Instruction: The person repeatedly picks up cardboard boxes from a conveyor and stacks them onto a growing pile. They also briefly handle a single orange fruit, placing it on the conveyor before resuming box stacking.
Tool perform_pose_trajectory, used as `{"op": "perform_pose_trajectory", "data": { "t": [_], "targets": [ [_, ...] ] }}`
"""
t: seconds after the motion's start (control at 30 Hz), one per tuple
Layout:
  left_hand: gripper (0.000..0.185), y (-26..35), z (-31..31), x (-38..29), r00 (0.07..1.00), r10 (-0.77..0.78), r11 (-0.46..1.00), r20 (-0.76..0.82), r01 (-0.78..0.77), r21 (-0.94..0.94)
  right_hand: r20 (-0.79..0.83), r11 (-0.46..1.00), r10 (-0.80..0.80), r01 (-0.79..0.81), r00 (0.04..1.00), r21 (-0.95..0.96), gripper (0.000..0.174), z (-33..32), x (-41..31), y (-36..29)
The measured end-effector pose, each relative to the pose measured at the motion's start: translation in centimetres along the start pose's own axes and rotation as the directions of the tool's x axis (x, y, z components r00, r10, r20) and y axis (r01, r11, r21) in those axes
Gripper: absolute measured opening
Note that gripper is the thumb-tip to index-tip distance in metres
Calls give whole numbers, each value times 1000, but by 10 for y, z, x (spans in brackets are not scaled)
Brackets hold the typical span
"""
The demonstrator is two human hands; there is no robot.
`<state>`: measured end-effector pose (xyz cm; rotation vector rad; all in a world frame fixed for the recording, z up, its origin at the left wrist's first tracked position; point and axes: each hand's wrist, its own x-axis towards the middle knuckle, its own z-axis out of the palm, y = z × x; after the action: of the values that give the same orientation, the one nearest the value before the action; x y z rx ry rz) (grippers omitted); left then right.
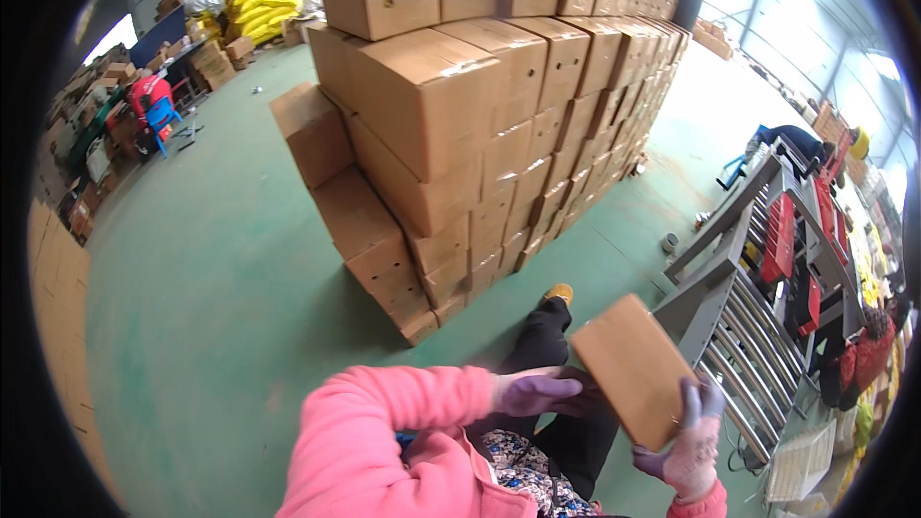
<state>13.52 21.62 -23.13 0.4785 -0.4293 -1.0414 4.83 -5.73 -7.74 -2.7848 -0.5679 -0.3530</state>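
A closed brown cardboard box (pixel 634 368) is held in front of my legs, slightly tilted. My right hand (pixel 691 432), in a purple-and-pink work glove, grips its lower right end, fingers on the top face and thumb at the near edge. My left hand (pixel 543 392), also gloved in purple, is at the left of the box; its fingers are partly dark and hidden near the box's side, so whether it bears the box is not clear. Ahead stands a tall stack of cardboard cartons (pixel 446 108), several layers high, some with small round holes.
A metal roller conveyor (pixel 755 352) with red parts stands to my right, a white plastic basket (pixel 802 457) beside its near end. People sit at far left and right. Yellow sacks (pixel 265 7) lie at the back left. More cardboard (pixel 61 324) edges the left side.
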Motion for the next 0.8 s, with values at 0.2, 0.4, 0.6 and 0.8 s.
{"op": "perform_pose_trajectory", "data": {
  "t": [0.2,0.4,0.6,0.8],
  "targets": [
    [53,9,45,-130,786,244,964,-569,-132,231,111,912,-310,263,944,314,104,49,84,-71],
    [41,23,53,-180,353,734,667,-581,-538,516,-22,813,-514,496,857,304,95,33,155,-137],
    [39,121,16,-237,-213,972,87,-96,-52,995,-299,720,-462,550,835,423,89,98,249,-242],
    [55,176,-89,-249,-231,929,240,-290,-223,945,-182,732,-558,584,809,351,85,169,259,-247]
  ]
}}
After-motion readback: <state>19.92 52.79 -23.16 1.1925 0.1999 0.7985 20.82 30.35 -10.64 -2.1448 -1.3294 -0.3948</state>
